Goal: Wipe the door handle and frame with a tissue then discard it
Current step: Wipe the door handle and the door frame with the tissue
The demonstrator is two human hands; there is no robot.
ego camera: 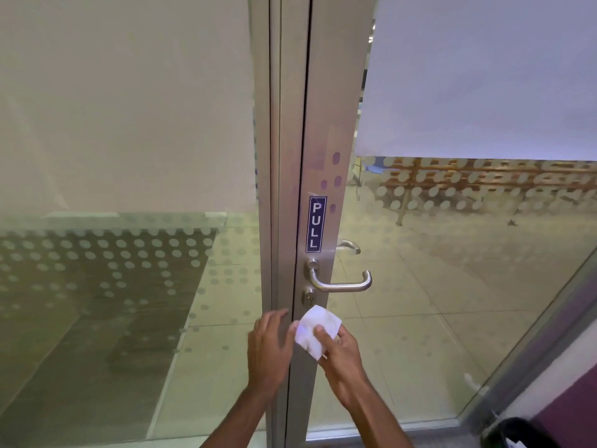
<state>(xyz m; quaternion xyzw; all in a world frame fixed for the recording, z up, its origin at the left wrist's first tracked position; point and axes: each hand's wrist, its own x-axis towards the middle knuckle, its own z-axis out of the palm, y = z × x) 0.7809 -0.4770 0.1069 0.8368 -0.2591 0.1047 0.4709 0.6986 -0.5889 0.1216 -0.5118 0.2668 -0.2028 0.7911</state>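
The lever door handle is brushed metal, horizontal, its free end bent back toward the glass. It is mounted on the grey aluminium door frame, above a keyhole. The white tissue is folded, a little crumpled, just below the keyhole, perhaps touching the frame.

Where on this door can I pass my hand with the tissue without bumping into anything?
Bare frame runs above the PULL sticker, and below the tissue down to the floor. It is crowded between the sticker and the keyhole, where the lever handle juts out. The left hand rests by the door seam; the right hand holds the tissue.
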